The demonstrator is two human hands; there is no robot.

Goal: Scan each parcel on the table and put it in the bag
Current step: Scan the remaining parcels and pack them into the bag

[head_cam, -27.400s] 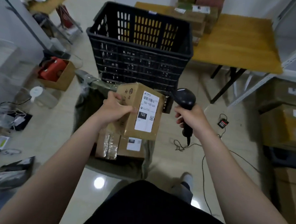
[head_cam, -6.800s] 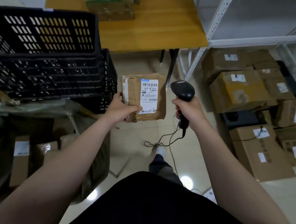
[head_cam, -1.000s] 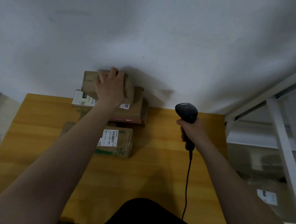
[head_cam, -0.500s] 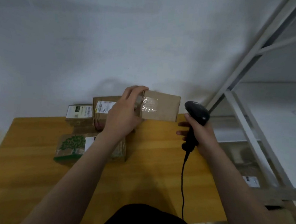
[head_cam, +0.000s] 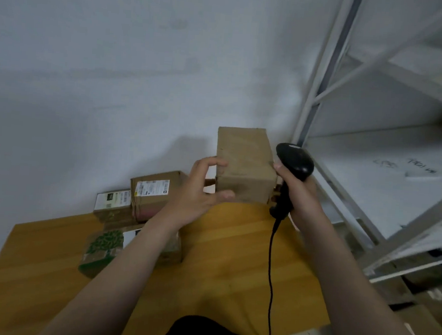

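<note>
A plain brown cardboard parcel (head_cam: pixel 245 163) is held up above the far edge of the wooden table (head_cam: pixel 220 266). My left hand (head_cam: pixel 199 194) grips its left side with fingers and thumb. My right hand (head_cam: pixel 298 191) grips the black barcode scanner (head_cam: pixel 293 163), and its thumb touches the parcel's right edge. No label shows on the faces turned to me. Three more parcels stay on the table: a brown one with a white label (head_cam: pixel 155 194), a small one behind it (head_cam: pixel 111 201), and a green-printed one (head_cam: pixel 104 248). The bag is out of view.
A grey wall stands right behind the table. White metal shelving (head_cam: pixel 371 164) rises at the right, close to my right hand. The scanner's black cable (head_cam: pixel 270 275) hangs down over the table's near right corner. Cardboard boxes lie on the floor at the lower right.
My left hand lifted the parcel off the stack and turned it, so a plain face shows where the taped face was. The scanner hand came up against its right edge.
</note>
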